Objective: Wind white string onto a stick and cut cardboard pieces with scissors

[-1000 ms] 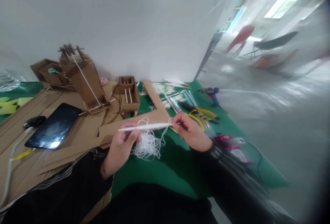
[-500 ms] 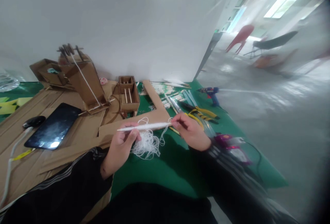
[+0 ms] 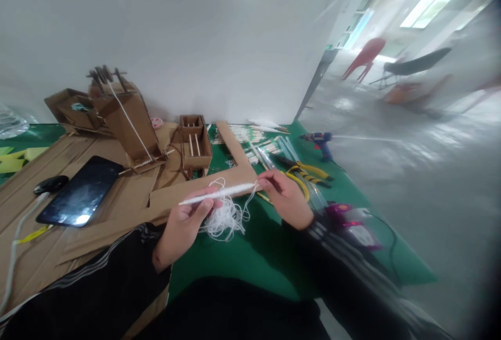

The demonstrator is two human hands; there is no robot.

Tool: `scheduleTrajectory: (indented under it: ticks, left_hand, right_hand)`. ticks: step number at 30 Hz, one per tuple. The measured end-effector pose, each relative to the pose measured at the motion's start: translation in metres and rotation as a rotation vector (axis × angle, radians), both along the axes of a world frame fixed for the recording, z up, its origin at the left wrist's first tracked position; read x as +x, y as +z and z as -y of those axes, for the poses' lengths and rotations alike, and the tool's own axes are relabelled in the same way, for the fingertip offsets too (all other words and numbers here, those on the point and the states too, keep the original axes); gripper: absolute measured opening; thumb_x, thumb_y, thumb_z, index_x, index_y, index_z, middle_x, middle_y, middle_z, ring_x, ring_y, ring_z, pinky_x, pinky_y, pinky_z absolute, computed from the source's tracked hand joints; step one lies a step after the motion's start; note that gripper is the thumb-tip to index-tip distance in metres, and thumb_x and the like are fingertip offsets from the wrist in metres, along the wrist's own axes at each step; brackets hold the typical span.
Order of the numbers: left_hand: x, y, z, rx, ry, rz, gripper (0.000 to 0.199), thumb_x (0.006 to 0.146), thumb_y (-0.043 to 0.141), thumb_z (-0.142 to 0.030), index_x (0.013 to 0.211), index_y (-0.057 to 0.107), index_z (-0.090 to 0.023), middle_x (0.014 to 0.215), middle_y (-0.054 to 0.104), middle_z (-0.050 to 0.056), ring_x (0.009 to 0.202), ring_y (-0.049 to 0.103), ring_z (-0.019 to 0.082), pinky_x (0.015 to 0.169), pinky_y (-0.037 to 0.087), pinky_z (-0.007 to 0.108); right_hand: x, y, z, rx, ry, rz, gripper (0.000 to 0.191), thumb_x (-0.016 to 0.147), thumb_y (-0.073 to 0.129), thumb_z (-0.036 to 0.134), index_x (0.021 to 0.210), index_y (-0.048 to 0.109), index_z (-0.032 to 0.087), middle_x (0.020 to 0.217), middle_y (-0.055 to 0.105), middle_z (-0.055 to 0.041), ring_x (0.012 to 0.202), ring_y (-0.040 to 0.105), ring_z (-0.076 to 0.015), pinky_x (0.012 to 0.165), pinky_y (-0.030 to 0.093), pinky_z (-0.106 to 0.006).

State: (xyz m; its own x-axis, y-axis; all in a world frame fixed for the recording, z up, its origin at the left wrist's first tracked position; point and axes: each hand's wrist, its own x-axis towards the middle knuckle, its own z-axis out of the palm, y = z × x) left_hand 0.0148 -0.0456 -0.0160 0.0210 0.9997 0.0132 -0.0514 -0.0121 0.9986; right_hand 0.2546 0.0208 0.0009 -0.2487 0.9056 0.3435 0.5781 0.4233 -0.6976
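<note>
A slim stick wound with white string (image 3: 230,190) lies across the fingers of my left hand (image 3: 187,219), thumb pressed on it. Its right end tilts slightly upward. At that end my right hand (image 3: 287,199) is closed in a pinch, with a strand of white string at the fingertips. A loose tangle of white string (image 3: 225,222) lies on the green table top (image 3: 230,261) just beneath the stick, and strands run up from it towards both hands.
Behind stand a small cardboard box with sticks (image 3: 195,147) and a tall cardboard structure (image 3: 127,126). Pliers (image 3: 309,170), a glue gun (image 3: 319,141) and a pink-and-white device (image 3: 354,222) lie right. A black tablet (image 3: 81,191) rests on cardboard at left.
The wound stick has tilted, its right end now higher than its left. My right hand has shifted slightly left, while my left hand keeps its grip nearly in place.
</note>
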Motion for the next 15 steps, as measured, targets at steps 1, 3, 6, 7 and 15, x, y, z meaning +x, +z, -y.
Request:
scheduleTrajectory:
  ticks: [1,3,6,7,15]
  left_hand:
    - [0.0,0.0,0.001,-0.013,0.016,-0.003,0.038,0.088,0.06,-0.04,0.117,0.062,-0.015,0.088,0.074,0.006,0.079,0.065,0.015,0.069,0.051,0.025]
    - [0.001,0.0,0.001,-0.034,0.031,0.005,0.043,0.088,0.06,-0.042,0.12,0.061,-0.014,0.093,0.075,0.009,0.086,0.067,0.019,0.073,0.053,0.028]
    - [0.002,-0.001,0.002,-0.043,0.027,0.031,0.046,0.087,0.061,-0.042,0.121,0.06,-0.012,0.097,0.075,0.011,0.092,0.068,0.023,0.077,0.054,0.032]
    - [0.003,-0.001,0.002,-0.035,0.021,0.03,0.044,0.087,0.061,-0.042,0.121,0.06,-0.013,0.098,0.075,0.011,0.093,0.068,0.023,0.079,0.054,0.032]
    - [0.005,-0.002,0.009,0.095,0.007,-0.036,0.027,0.091,0.058,-0.033,0.113,0.061,-0.018,0.107,0.073,0.009,0.099,0.068,0.021,0.087,0.054,0.032]
  right_hand:
    - [-0.002,-0.001,0.002,0.096,-0.041,-0.017,0.016,0.091,0.053,0.034,0.094,0.059,0.02,0.083,0.059,-0.0034,0.069,0.054,-0.0166,0.065,0.046,-0.029]
    - [-0.008,-0.002,0.011,0.289,-0.087,-0.044,0.009,0.088,0.058,0.029,0.089,0.058,0.02,0.086,0.057,-0.0058,0.075,0.055,-0.0191,0.071,0.047,-0.034]
    - [-0.024,-0.002,0.03,0.372,0.051,-0.037,0.01,0.085,0.059,0.023,0.075,0.057,0.022,0.074,0.057,-0.0046,0.074,0.055,-0.0211,0.07,0.047,-0.036]
    - [-0.031,-0.002,0.036,0.334,0.125,-0.029,0.006,0.084,0.061,0.024,0.079,0.059,0.023,0.076,0.06,-0.005,0.075,0.056,-0.0216,0.07,0.047,-0.036]
    - [-0.064,-0.016,0.055,-0.01,0.212,-0.013,0.004,0.084,0.055,0.02,0.087,0.056,0.021,0.084,0.062,-0.0034,0.075,0.058,-0.0176,0.068,0.045,-0.029]
